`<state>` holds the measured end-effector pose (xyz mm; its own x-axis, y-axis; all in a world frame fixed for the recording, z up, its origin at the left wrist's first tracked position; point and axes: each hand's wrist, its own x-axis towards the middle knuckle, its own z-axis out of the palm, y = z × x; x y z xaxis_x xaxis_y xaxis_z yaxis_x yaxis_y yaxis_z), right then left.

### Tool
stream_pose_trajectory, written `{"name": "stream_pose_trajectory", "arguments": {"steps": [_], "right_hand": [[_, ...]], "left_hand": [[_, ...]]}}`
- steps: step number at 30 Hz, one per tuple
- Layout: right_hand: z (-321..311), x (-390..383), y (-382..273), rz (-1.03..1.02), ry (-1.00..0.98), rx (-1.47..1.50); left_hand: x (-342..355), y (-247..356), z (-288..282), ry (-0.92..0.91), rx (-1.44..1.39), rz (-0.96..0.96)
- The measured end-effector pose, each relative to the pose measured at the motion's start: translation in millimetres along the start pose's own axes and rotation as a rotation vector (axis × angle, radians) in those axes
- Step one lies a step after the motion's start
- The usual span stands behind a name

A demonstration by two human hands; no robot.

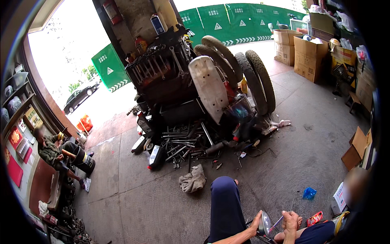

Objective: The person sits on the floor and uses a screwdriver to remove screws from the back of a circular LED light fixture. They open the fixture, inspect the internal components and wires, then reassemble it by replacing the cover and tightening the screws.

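Low at the bottom right, my left hand (254, 223) grips a rounded dark part with a glossy silver face (265, 222), perhaps a mirror or lamp. Just right of it, my right hand (290, 223) is closed on a thin rod (278, 221), coloured purplish and too small to identify exactly, angled down to the silver-faced part. A red package (315, 218) lies beside my right hand, with a crumpled blue bag (309, 193) above it. My bent knee (225, 189) is left of my hands.
Ahead stand a tool rack (158, 67), tyres (260, 81) and a pile of metal tools (183, 142), with a grey rag (192, 179) nearer me. Another person (55, 150) sits at left by a black bucket (83, 162). Cardboard boxes (308, 59) line the right; a blurred person or object (353, 189) is nearby.
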<state>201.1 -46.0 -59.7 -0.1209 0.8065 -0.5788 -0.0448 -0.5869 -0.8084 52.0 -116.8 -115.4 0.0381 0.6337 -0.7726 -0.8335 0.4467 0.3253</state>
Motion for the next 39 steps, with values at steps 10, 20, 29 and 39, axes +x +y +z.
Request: {"name": "stream_pose_trajectory", "arguments": {"steps": [10,20,29,39], "right_hand": [[-13.0,-5.4,59.3,0.188,0.16,0.09],[4.2,-56.2,15.0,-0.043,0.191,-0.017],[13.2,-70.6,36.0,-0.067,0.29,-0.025],[15.8,-87.8,-9.6,-0.038,0.126,0.122]], "left_hand": [[26.5,-17.9,-1.3,0.073,0.192,0.057],[-13.5,39.9,23.2,-0.129,-0.217,-0.066],[-31.1,39.1,35.2,-0.274,-0.245,-0.107],[-33.3,39.8,5.4,-0.357,-0.425,-0.169]]}}
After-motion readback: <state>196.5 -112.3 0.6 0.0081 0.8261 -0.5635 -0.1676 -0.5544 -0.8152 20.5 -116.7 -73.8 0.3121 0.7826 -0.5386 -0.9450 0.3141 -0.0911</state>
